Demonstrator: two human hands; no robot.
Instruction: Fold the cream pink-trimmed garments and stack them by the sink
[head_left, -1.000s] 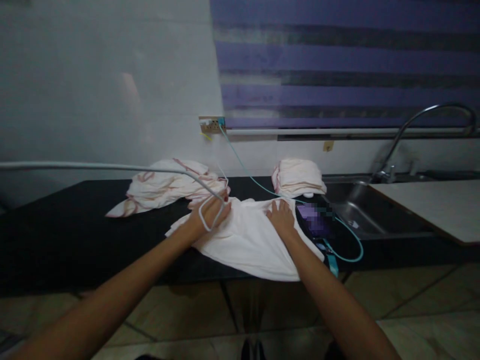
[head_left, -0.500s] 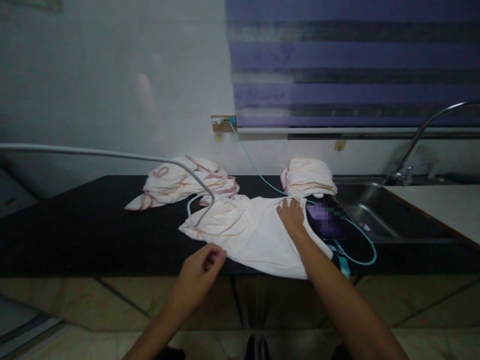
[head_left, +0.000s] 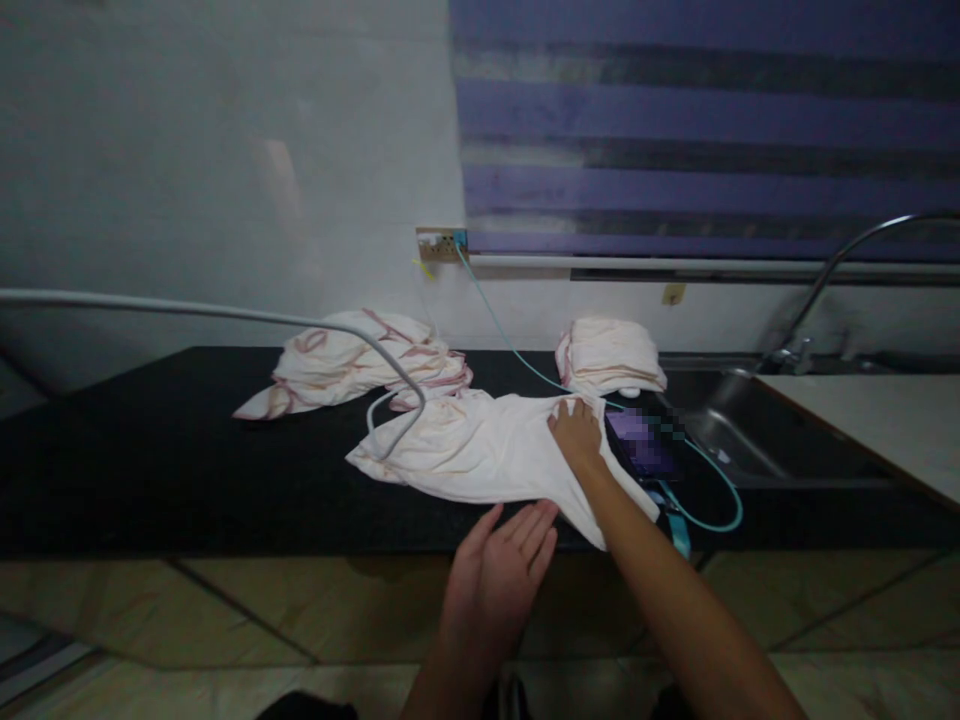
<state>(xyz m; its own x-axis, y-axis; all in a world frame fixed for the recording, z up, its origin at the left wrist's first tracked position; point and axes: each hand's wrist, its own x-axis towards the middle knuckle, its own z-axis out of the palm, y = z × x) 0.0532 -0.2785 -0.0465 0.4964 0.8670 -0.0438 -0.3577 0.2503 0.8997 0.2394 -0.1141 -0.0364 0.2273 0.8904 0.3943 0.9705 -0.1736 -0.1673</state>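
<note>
A pale cloth (head_left: 480,450) lies spread on the black counter (head_left: 187,460), its near edge hanging a little over the front. My right hand (head_left: 576,432) rests flat on the cloth's far right part, fingers apart, holding nothing. My left hand (head_left: 499,575) is open, palm up, just below the cloth's near edge at the counter front; its fingertips are close to the hem. A grey cable (head_left: 382,430) loops onto the cloth's left end.
A heap of unfolded cloths (head_left: 352,360) lies at the back left, a folded stack (head_left: 609,355) at the back right. A phone (head_left: 643,445) with a teal cord (head_left: 712,500) sits right of the cloth. A steel sink (head_left: 750,430) and tap (head_left: 840,270) are further right.
My left hand left the cloth's left end, dropped below the counter edge, then moved right and opened under the near hem. The right hand stayed on the cloth.
</note>
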